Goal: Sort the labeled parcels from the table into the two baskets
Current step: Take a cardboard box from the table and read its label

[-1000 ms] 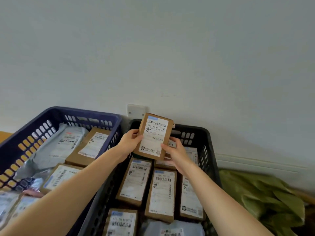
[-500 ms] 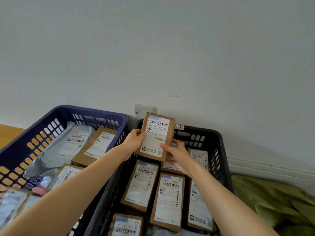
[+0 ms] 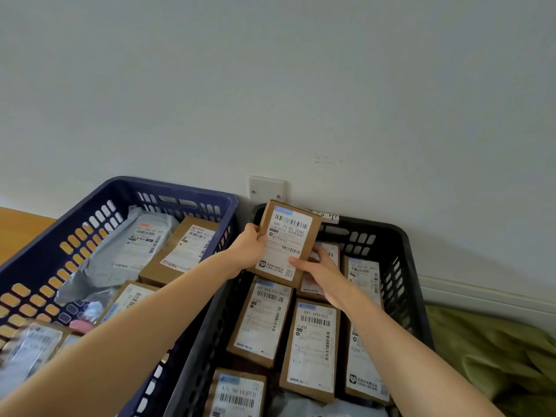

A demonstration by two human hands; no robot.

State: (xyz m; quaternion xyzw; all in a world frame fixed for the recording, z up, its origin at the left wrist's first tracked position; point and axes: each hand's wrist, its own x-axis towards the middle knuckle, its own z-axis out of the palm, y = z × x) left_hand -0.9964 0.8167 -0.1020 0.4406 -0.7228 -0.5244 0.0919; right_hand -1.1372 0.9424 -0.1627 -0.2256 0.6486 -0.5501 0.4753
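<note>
a home room: plain wall [image 3: 270, 85], wall switch [image 3: 266, 188], skirting board [image 3: 481, 296].

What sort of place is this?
Likely an ordinary room used for parcel sorting: blue plastic basket and black plastic basket of labelled parcels, against a plain white wall with white wall plate.
</note>
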